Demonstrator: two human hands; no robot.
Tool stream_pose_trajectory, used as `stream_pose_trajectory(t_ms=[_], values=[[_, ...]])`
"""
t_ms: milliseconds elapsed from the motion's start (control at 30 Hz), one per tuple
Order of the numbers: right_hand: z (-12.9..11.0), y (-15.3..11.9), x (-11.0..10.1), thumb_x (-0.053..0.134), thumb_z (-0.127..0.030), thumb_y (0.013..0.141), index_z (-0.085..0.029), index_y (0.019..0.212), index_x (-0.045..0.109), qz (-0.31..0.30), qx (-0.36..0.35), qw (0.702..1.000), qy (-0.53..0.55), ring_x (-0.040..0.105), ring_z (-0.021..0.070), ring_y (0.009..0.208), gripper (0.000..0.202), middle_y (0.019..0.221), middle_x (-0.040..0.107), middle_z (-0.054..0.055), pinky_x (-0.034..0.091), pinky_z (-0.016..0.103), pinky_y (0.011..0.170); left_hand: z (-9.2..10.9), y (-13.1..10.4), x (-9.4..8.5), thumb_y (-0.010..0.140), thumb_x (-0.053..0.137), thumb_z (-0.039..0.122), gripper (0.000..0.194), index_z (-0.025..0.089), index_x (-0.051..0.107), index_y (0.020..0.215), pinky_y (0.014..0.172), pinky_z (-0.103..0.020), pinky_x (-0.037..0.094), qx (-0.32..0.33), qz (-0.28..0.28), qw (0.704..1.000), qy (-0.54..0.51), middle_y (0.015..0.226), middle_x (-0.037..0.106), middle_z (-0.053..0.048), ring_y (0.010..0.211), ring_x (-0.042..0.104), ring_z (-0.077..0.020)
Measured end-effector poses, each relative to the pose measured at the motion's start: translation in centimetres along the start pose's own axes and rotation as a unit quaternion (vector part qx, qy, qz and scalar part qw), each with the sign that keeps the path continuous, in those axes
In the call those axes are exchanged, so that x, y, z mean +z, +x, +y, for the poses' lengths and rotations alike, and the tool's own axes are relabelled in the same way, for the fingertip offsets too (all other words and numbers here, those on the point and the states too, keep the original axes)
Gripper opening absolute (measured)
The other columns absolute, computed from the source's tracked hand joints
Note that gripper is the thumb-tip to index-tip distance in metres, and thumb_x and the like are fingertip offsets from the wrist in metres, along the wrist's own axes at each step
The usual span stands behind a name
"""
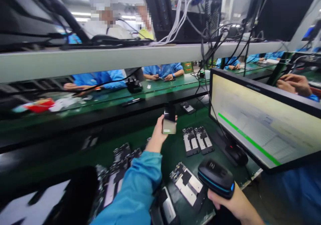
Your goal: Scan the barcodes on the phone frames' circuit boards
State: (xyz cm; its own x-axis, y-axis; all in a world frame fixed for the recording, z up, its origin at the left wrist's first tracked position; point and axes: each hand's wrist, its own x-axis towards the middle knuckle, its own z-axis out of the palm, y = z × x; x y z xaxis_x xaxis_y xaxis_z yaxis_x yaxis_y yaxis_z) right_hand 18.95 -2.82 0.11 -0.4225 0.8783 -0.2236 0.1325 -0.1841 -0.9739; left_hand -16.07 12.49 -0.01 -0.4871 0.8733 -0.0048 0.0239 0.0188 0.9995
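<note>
- Your left hand (159, 131) was closed around a smartphone (169, 119), held out ahead of you, dark at its upper end and paler below, with a small white label.
- Your right hand (220, 201) gripped a black barcode scanner (216, 178), which overlapped the right side of a phone frame (187, 184) in the view.
- The near right edge of the green worktop (173, 153) ran slantwise past the scanner, close to your right wrist; your room on that side was narrow.
- A strip of bare green lay between your left sleeve (142, 181) and the phone frames on the right, and a gap separated the smartphone from the paired frames (191, 142).
- The monitor (263, 118) bounded the right side, and a grey shelf (150, 56) crossed above the worktop.
- You had one smartphone, one scanner and one monitor.
- Right of your left arm you had four phone frames with exposed boards: two side by side, one by the scanner, one farther back (188, 107).
- Left of your sleeve lay a cluster of frames (117, 175), too overlapped and blurred to count.
</note>
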Motion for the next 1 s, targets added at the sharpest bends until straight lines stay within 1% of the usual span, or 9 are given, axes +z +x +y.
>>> stream_pose_trajectory(t_ms=[100,200,300,400,500,600,667,800,1000], values=[[-2.7,1.7,2.9,0.079,-0.051,0.069,-0.022,0.057,0.053,-0.093,0.004,0.995,0.039,0.049,0.0138,0.045,0.041,0.043,0.050,-0.006,0.048,0.030,0.055,1.2,-7.4,1.3,0.090,0.043,0.061,0.060,0.018,0.061,0.129,0.090,-0.042,0.056,-0.054,-0.131,0.944,-0.297,0.120,0.068,-0.014,0.107,0.066,-0.0266],[-3.7,2.4,4.8,0.081,-0.051,0.069,-0.020,0.062,0.055,-0.123,0.017,0.991,0.049,0.048,0.0127,0.047,0.041,0.044,0.052,-0.006,0.045,0.027,0.055,1.3,-12.2,2.7,0.090,0.047,0.055,0.055,0.019,0.061,0.128,0.092,-0.044,0.055,-0.110,-0.174,0.887,-0.414,0.126,0.066,-0.013,0.113,0.065,-0.0275],[-3.2,2.2,5.1,0.082,-0.052,0.070,-0.018,0.070,0.060,-0.131,0.027,0.990,0.051,0.047,0.0117,0.045,0.041,0.045,0.053,-0.007,0.042,0.026,0.054,0.5,-13.8,3.0,0.089,0.047,0.055,0.058,0.015,0.059,0.130,0.092,-0.047,0.055,-0.142,-0.168,0.852,-0.475,0.125,0.066,-0.015,0.115,0.064,-0.0298],[-2.4,1.4,4.7,0.082,-0.052,0.071,-0.016,0.073,0.063,-0.129,0.036,0.990,0.046,0.046,0.0110,0.043,0.041,0.044,0.053,-0.006,0.043,0.027,0.055,-0.4,-14.1,2.4,0.089,0.046,0.061,0.064,0.013,0.059,0.129,0.085,-0.044,0.057,-0.151,-0.166,0.841,-0.493,0.116,0.068,-0.017,0.105,0.067,-0.0284],[-2.5,0.3,4.5,0.081,-0.053,0.070,-0.014,0.082,0.067,-0.114,0.033,0.993,0.028,0.055,0.0132,0.048,0.043,0.062,0.067,0.001,0.047,0.028,0.055,-1.8,-14.4,1.7,0.086,0.052,0.069,0.066,0.013,0.064,0.117,0.068,-0.032,0.057,-0.163,-0.150,0.859,-0.461,0.094,0.069,-0.013,0.079,0.067,-0.0191],[-3.5,-0.4,4.5,0.079,-0.052,0.072,-0.016,0.095,0.070,-0.078,-0.015,0.996,-0.037,0.068,0.0203,0.065,0.044,0.087,0.075,0.009,0.056,0.033,0.064,-3.5,-15.0,1.4,0.073,0.074,0.063,0.056,0.016,0.066,0.101,0.056,-0.023,0.050,-0.141,-0.054,0.910,-0.387,0.077,0.065,-0.003,0.059,0.058,-0.0105],[-4.5,-0.3,4.9,0.079,-0.045,0.073,-0.018,0.101,0.071,-0.058,-0.046,0.991,-0.108,0.071,0.0242,0.078,0.040,0.094,0.076,0.009,0.058,0.036,0.074,-4.4,-15.4,1.4,0.069,0.081,0.055,0.050,0.016,0.067,0.098,0.064,-0.024,0.050,-0.110,-0.001,0.941,-0.321,0.081,0.067,-0.003,0.066,0.060,-0.0113],[-5.6,1.0,6.3,0.076,-0.032,0.077,-0.017,0.103,0.070,-0.077,-0.055,0.974,-0.208,0.070,0.0265,0.088,0.031,0.099,0.076,0.010,0.057,0.034,0.078,-4.7,-15.9,1.6,0.081,0.071,0.048,0.036,0.015,0.068,0.097,0.084,-0.029,0.048,-0.030,0.062,0.984,-0.165,0.097,0.071,-0.006,0.090,0.064,-0.0182],[-5.2,1.9,7.6,0.072,-0.028,0.081,-0.013,0.105,0.067,-0.079,-0.018,0.971,-0.224,0.069,0.0262,0.089,0.028,0.098,0.076,0.010,0.055,0.033,0.079,-4.0,-16.0,1.5,0.081,0.070,0.045,0.029,0.018,0.061,0.086,0.076,-0.028,0.045,-0.003,0.122,0.990,-0.065,0.084,0.067,-0.004,0.081,0.061,-0.0185]])
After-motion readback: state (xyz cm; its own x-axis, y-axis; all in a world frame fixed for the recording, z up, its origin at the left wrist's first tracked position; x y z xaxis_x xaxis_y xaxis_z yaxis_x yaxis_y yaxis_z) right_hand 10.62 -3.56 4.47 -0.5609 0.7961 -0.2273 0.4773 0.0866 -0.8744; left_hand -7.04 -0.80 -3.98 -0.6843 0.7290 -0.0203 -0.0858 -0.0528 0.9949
